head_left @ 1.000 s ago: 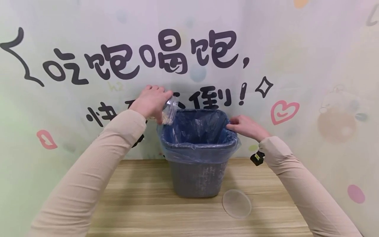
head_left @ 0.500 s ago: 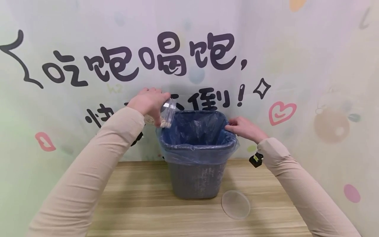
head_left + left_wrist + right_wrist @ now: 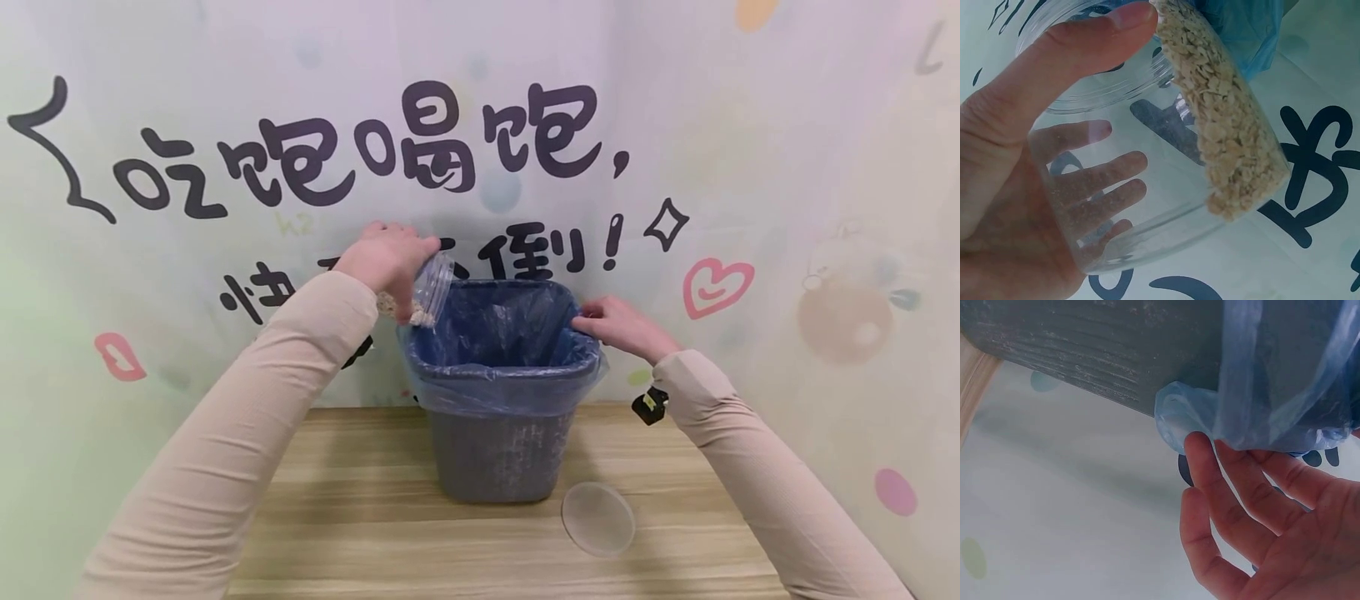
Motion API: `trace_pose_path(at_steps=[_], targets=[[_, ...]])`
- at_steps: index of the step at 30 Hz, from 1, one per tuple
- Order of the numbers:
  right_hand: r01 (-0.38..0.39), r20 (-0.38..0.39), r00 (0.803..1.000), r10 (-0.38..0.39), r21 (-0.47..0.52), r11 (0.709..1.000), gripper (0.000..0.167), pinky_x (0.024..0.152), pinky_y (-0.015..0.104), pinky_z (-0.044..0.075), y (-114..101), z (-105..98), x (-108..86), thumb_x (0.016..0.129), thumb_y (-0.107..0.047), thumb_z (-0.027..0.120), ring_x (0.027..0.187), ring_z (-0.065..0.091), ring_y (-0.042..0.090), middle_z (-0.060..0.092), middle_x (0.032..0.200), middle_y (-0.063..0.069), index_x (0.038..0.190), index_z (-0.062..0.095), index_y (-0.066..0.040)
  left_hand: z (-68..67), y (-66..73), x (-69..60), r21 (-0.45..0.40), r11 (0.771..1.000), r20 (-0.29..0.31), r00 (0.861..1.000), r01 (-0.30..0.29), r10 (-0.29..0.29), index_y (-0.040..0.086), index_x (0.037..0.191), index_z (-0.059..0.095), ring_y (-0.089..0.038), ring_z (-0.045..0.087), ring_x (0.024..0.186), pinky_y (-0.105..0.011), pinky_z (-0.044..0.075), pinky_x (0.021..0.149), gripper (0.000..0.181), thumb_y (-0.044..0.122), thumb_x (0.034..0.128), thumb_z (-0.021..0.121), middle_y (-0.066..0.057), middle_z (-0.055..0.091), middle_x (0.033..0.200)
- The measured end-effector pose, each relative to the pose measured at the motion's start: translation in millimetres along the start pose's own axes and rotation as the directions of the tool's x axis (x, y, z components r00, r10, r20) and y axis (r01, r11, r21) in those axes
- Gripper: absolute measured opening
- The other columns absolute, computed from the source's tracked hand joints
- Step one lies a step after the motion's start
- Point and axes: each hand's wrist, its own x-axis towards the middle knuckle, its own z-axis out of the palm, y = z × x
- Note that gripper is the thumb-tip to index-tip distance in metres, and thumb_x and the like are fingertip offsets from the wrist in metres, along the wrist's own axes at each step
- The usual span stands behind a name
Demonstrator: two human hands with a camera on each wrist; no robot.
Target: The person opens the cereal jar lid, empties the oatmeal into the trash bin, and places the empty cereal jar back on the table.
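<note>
Your left hand (image 3: pixel 386 260) has its grip round a clear, cylindrical plastic jar (image 3: pixel 433 287), thumb on one side and fingers on the other. The jar is tilted at the left rim of the grey, tapered plastic bin (image 3: pixel 498 458), its mouth toward the opening. Pale beige, dry flakes (image 3: pixel 1229 125) lie banked along one side of the jar. Your right hand (image 3: pixel 622 325) is at the bin's right rim, its grip narrow on the translucent blue plastic liner (image 3: pixel 502 392), which folds over the edge. The bin stands upright on the light wood-grain desk (image 3: pixel 360 500); near its base, a round, translucent disc (image 3: pixel 597 518) lies flat. Black lettering (image 3: pixel 292 162) marks the pale wall (image 3: pixel 750 167) behind.
</note>
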Motion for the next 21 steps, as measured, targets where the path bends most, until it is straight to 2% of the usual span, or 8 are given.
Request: trace_pose_path(at_steps=[6, 21], targets=[[-0.003, -0.003, 1.000, 0.003, 0.000, 1.000, 0.024, 0.063, 0.032, 0.046, 0.2, 0.3, -0.2, 0.095, -0.021, 0.052, 0.071, 0.057, 0.025, 0.058, 0.074, 0.003, 0.086, 0.063, -0.001, -0.9, 2.6, 2.0, 0.035, 0.999, 0.011, 1.000, 0.006, -0.006, 0.007, 0.140, 0.038, -0.040, 0.041, 0.123, -0.054, 0.029, 0.104, 0.099, 0.025, 0.0587, 0.091, -0.021, 0.048, 0.133], [-0.010, -0.001, 1.000, 0.010, 0.019, 1.000, 0.025, 0.066, 0.033, 0.050, 0.2, 2.0, -1.3, 0.095, -0.021, 0.051, 0.072, 0.057, 0.020, 0.060, 0.077, 0.006, 0.090, 0.063, 0.001, -0.2, 1.5, 1.2, 0.023, 1.000, 0.004, 1.000, -0.004, 0.004, 0.006, 0.141, 0.038, -0.040, 0.042, 0.123, -0.054, 0.029, 0.104, 0.100, 0.025, 0.0584, 0.091, -0.021, 0.048, 0.134]])
